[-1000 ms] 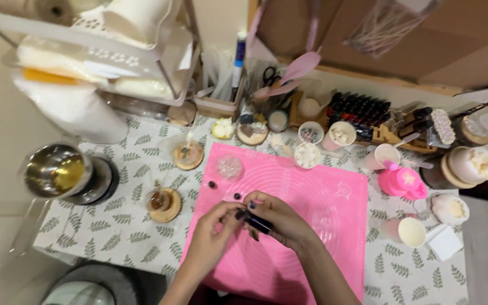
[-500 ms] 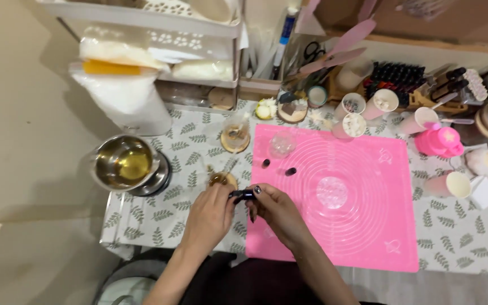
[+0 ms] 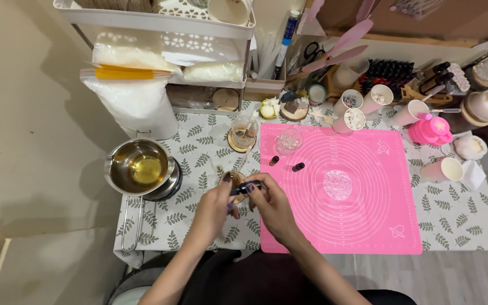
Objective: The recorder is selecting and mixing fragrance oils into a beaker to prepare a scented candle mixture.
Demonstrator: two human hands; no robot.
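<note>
Dark vial (image 3: 245, 187): pinched between left hand (image 3: 216, 206) and right hand (image 3: 270, 204), now shifted left off the pink mat (image 3: 368, 226) to tilt over the small jar (image 3: 234, 179) near the pot (image 3: 139, 168), contents presumably going in.

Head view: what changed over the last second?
Both hands, left hand and right hand, carried the small dark bottle leftward off the pink mat to above the small jar on the leaf-print cloth. Grip unchanged. The two dark vials and metal pot stayed put.
</note>
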